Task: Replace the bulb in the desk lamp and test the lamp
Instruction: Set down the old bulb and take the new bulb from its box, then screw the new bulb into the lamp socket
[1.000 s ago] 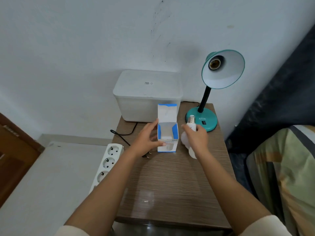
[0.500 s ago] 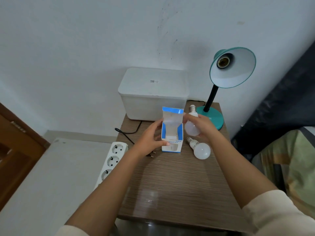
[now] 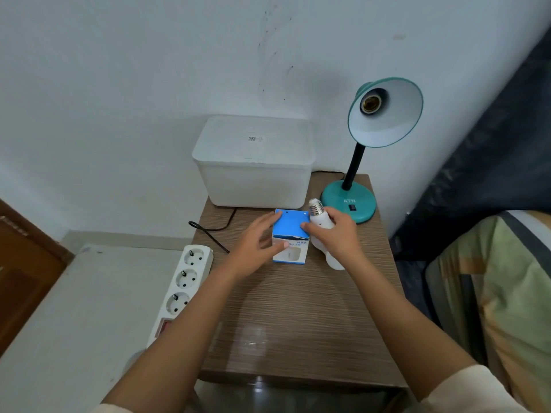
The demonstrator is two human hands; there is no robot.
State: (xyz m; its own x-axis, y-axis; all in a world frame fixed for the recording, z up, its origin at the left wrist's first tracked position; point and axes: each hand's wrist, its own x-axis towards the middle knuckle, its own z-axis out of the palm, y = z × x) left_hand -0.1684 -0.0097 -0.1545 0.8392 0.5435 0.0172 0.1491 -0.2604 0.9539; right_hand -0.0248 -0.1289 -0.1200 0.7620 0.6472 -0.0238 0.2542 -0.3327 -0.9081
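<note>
A teal desk lamp (image 3: 348,200) stands at the back right of the small wooden table (image 3: 298,317). Its shade faces me and its socket (image 3: 371,103) holds no bulb. In front of it stands a small blue and white bulb box (image 3: 290,253) with its blue top flap folded down. My left hand (image 3: 256,242) grips the box from the left, thumb on its front. My right hand (image 3: 337,236) holds a white bulb (image 3: 319,217), screw base up, and its fingertip touches the flap. A second white bulb (image 3: 335,262) lies on the table, mostly hidden under that hand.
A white lidded container (image 3: 253,162) sits at the back of the table against the wall. A white power strip (image 3: 182,281) lies at the table's left edge, with a black cord (image 3: 214,232) beside it. A striped blanket (image 3: 492,293) lies to the right.
The box's top flap stood open before and is now folded down. My right hand, with the bulb in it, has come down onto the flap and now covers the bulb lying on the table.
</note>
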